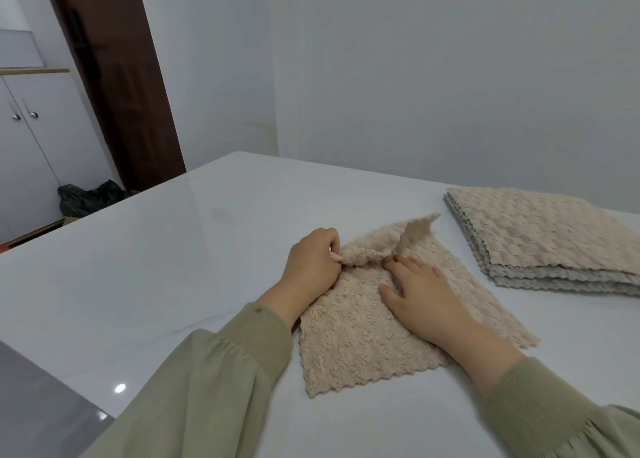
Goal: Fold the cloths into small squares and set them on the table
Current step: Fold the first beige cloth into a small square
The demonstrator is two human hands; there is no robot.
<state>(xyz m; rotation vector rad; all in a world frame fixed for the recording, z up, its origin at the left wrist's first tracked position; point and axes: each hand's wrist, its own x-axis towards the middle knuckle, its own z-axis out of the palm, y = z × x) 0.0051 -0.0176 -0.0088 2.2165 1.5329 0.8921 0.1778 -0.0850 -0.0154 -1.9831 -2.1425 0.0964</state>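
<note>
A beige fluffy cloth [349,336] lies on the white table [173,267] in front of me. My left hand [311,260] pinches the cloth's far left edge and holds that part lifted and curled over toward the middle. My right hand [422,294] lies flat on the cloth, fingers spread, pressing it down just under the raised flap. A stack of several unfolded beige cloths [540,235] sits to the right, apart from my hands.
The table's left edge runs diagonally from the far corner toward me. Beyond it stand a white cabinet [31,138], a dark brown door [117,76] and a black bag [88,197] on the floor. A grey wall rises behind the table.
</note>
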